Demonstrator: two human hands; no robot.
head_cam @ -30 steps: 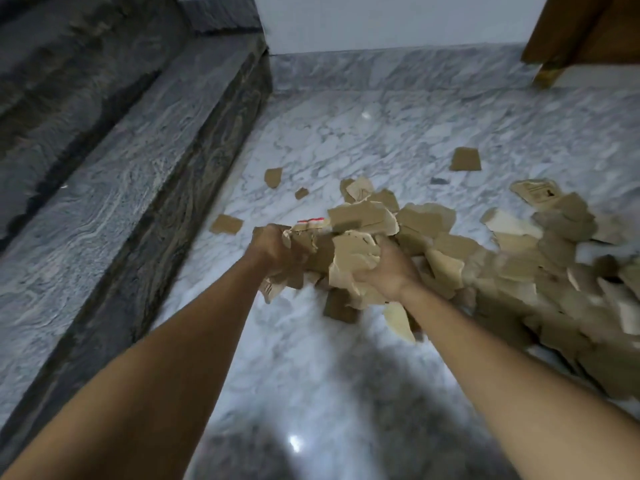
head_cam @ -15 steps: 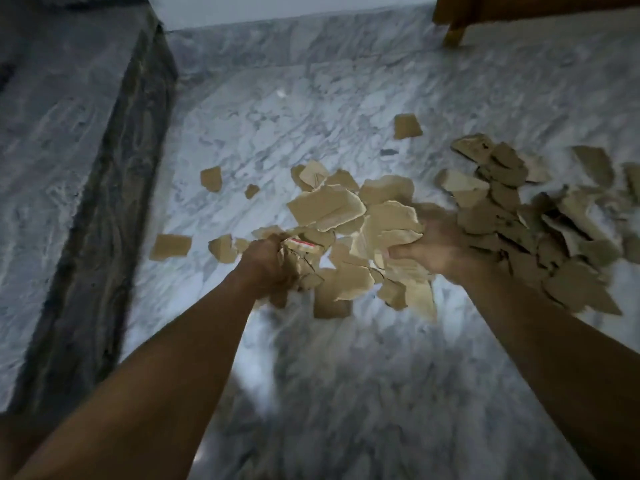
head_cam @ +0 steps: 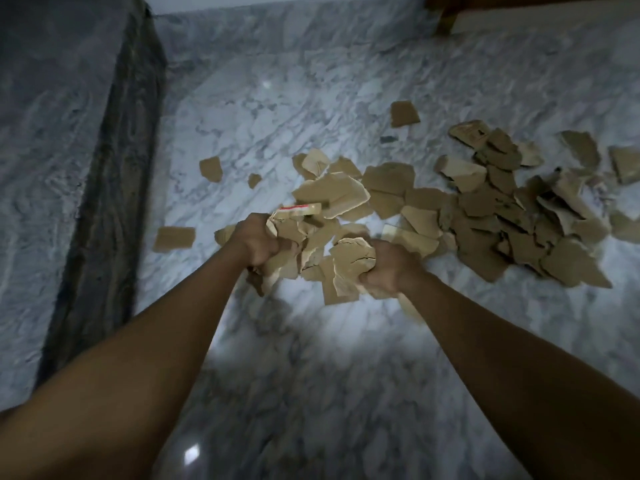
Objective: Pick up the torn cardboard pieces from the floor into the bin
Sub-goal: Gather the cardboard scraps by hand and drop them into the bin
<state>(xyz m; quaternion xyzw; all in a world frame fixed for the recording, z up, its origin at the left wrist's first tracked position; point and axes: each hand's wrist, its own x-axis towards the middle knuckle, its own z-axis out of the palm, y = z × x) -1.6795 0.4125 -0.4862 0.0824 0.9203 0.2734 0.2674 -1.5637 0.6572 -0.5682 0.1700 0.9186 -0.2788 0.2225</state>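
- Far left, a raised stone step (head_cam: 45, 140) runs from seven o'clock up to eleven o'clock. Its dark riser (head_cam: 114, 174) makes one long straight edge against the marble floor (head_cam: 311, 393).
- Near that riser, at nine o'clock from the hands, a flat rectangular scrap (head_cam: 174, 239) lies alone. Two smaller scraps (head_cam: 211, 169) sit apart at ten o'clock, with bare marble round each.
- The left hand (head_cam: 258, 242) is closed tight, its fingers curled round one side of a bundle of torn cardboard pieces (head_cam: 313, 249). Ragged ends hang out below the fist.
- A red-striped strip (head_cam: 299, 210) sticks out of the bundle's top, at one o'clock from the left hand.
- The right hand (head_cam: 389, 271) grips the bundle's other side, fingers wrapped round a cracked piece. The two fists are close together with the cardboard between them.
- At six o'clock, between the forearms, the floor is open marble down to the bottom edge, with a small bright glare spot low down.
- From two to three o'clock of the right hand, a heap (head_cam: 502, 220) of overlapping pieces spreads to the right edge of view. Its outline is jagged.
- At twelve o'clock from the right hand, a lone square piece (head_cam: 404, 113) lies apart from the heap, a small dark scrap (head_cam: 388, 139) just beside it.
- Top right, at one o'clock, a wooden furniture leg (head_cam: 446, 19) stands at the floor's far edge.
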